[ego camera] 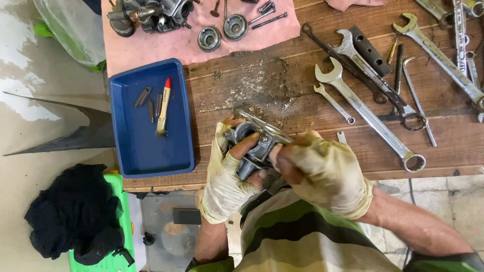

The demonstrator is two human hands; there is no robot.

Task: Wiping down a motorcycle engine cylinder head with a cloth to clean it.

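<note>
While both gloved hands close round it, these lines hold:
Part: grey cast-metal carburettor body with a flat flange plate, held above the near edge of the brown wooden worktop.
Left hand: fingers wrapped round the body's left side, thumb over its round bore.
Right hand: fingers closed on the right side.
Handling: likely heavy for its size, rigid, probably greasy; best gripped by the solid body, not the thin flange.
Count: one blue plastic tray; one red-tipped yellow marker; about six loose wrenches, possibly more at the frame's edge; two round metal cups on one pink cloth.
</note>
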